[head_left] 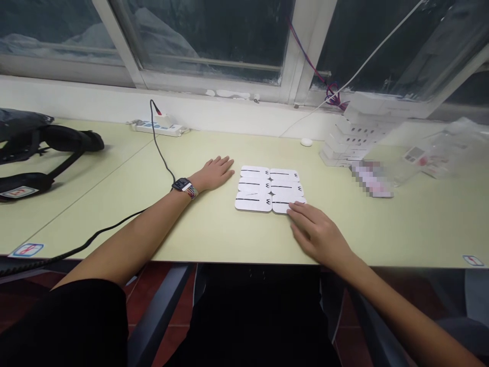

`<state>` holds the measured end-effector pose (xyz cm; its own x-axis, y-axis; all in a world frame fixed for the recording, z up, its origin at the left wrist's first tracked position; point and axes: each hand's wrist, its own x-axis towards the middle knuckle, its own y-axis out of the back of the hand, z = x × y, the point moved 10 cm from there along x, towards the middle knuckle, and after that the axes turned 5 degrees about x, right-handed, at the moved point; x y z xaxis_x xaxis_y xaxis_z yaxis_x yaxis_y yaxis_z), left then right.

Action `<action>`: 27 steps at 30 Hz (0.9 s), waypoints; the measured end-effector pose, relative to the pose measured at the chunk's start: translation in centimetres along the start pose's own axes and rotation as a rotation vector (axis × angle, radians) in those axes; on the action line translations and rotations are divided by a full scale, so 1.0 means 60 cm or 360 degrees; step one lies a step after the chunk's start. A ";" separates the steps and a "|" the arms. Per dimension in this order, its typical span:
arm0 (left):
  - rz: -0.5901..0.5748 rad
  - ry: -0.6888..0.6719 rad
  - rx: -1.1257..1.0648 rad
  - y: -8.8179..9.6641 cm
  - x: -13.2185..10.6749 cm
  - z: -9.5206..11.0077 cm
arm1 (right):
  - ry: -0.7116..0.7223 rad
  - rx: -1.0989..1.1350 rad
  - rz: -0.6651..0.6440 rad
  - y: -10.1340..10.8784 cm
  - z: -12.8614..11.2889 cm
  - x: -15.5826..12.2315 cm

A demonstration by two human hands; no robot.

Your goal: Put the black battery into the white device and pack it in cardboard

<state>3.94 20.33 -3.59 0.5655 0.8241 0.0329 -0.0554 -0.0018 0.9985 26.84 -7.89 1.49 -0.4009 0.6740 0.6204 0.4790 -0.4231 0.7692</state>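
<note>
1. The white cards (269,188) are six flat, round-cornered rectangles laid edge to edge in two columns of three. Each bears a thin black line and a small dark mark at its inner end.
2. They lie on the pale yellow-green table (214,239), near its middle and a little back from the front edge.
3. The right hand (319,234) rests palm down at the group's near right corner. Its fingers (297,209) are stretched out and loosely spread, with the tips touching the near edge of the closest right-column card. They grip nothing.
4. The left hand (214,173) lies flat on the table just left of the cards, not touching them. Its fingers are straight and close together, and they hold nothing.
5. A smartwatch (182,184) with a multicoloured band sits on the left wrist.
6. A black cable (159,148) runs from a white power strip (158,127) at the back wall, passes by the left forearm and drops off the front edge.
7. A black bag (34,148) with straps lies at the far left, well apart from the cards.
8. Behind and to the right of the cards stand a stack of white boxes (353,140) and a clear plastic bag (443,150). A small white round object (306,142) sits near the wall.
</note>
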 end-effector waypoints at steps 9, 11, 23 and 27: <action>0.0046 -0.0028 -0.0019 0.006 -0.003 0.005 | -0.0189 0.0225 -0.0167 0.028 0.011 -0.030; 0.0083 -0.0046 -0.0032 0.011 -0.005 0.009 | -0.0136 0.0246 -0.0193 0.030 0.011 -0.034; 0.0614 -0.0344 -0.0338 0.147 -0.071 0.153 | -0.0302 0.0475 -0.0101 0.007 0.029 -0.005; 0.0616 -0.0795 -0.0628 0.169 -0.142 0.272 | -0.0715 0.0755 -0.0341 -0.036 0.076 0.002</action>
<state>11.97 4.03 6.98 0.7468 0.4502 0.4894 -0.5649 0.0412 0.8241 29.29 -4.12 -0.79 -0.2113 0.9423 0.2595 0.7564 -0.0105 0.6541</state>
